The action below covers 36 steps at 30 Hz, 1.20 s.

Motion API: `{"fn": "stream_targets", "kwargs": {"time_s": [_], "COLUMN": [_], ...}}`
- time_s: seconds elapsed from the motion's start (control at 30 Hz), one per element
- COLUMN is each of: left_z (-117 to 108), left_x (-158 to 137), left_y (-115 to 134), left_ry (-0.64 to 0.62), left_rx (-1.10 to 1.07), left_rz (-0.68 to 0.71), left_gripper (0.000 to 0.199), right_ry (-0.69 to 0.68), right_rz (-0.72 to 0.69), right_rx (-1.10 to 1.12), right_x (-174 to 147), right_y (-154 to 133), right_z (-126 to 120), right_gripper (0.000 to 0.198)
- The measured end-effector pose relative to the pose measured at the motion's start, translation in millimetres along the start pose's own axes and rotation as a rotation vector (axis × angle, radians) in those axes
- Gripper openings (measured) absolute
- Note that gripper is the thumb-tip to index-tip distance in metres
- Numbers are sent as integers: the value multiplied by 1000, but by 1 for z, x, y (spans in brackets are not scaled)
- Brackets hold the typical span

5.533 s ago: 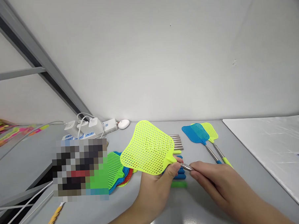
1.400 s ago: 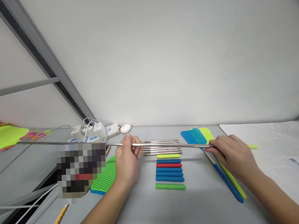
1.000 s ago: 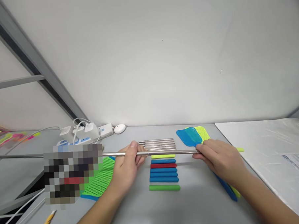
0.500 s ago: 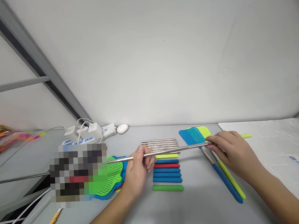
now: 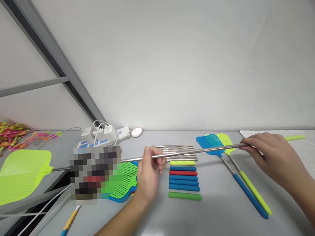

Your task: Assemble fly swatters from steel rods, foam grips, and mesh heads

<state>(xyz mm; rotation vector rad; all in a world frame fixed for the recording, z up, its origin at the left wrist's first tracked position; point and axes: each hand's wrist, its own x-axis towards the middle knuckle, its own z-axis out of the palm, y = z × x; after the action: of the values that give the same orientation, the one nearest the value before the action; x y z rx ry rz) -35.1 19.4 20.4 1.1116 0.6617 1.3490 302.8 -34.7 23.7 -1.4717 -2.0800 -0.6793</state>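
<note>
A long fly swatter stretches across the view, its yellow-green mesh head (image 5: pixel 24 176) at the far left. My left hand (image 5: pixel 149 172) is closed around the middle of its metal rod (image 5: pixel 180 153). Farther right, my right hand (image 5: pixel 271 154) grips the rod, and the yellow grip end (image 5: pixel 294 137) pokes out beyond it. Below the rod lies a row of coloured handle grips (image 5: pixel 183 178), with bare metal rods (image 5: pixel 178 148) behind them. Two finished swatters lie between the hands, one with a blue handle (image 5: pixel 251 195) and one with a yellow-green handle (image 5: pixel 256 192).
Loose green and blue swatter heads (image 5: pixel 123 182) are stacked left of my left hand, partly behind a pixelated patch. A power strip (image 5: pixel 95 139) with white chargers and a white mouse-like object (image 5: pixel 136 132) stand by the wall. Clear plastic sheeting (image 5: pixel 310 156) covers the right side.
The view has turned left, so the swatter's yellow-green head now shows. My right hand has moved right along the rod, farther from my left hand.
</note>
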Motion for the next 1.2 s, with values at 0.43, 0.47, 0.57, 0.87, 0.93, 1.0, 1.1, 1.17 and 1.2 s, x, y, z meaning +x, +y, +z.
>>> {"fn": "stream_targets", "kwargs": {"time_s": [0.43, 0.47, 0.57, 0.87, 0.93, 1.0, 1.1, 1.17, 1.2], "left_z": [15, 14, 9, -17, -23, -29, -34, -32, -30], "left_x": [-18, -19, -14, 33, 38, 42, 46, 47, 46], "left_y": [-22, -23, -20, 19, 23, 24, 23, 21, 20], "left_ry": [-273, -272, -158, 415, 465, 491, 528, 559, 574], "left_rx": [114, 112, 107, -185, -239, -266, -226, -177, -153], "left_rz": [-326, -331, -277, 138, 109, 85, 109, 144, 157], "left_gripper": [49, 49, 50, 48, 51, 50, 37, 32, 31], "right_ry": [2, 5, 3, -51, -46, -37, -25, -7, 12], "right_rz": [-202, -207, -177, 10, 24, 33, 34, 43, 48], "right_rx": [37, 32, 30, 20, 21, 19, 21, 20, 15], "right_x": [9, 10, 7, -3, -3, -3, -4, -4, -4], "right_y": [-72, -76, -65, -6, -5, -6, -6, -6, -7], "right_z": [7, 5, 3, 3, 1, 0, 1, 1, 2], "right_gripper": [10, 8, 8, 20, 20, 19, 18, 17, 16]}}
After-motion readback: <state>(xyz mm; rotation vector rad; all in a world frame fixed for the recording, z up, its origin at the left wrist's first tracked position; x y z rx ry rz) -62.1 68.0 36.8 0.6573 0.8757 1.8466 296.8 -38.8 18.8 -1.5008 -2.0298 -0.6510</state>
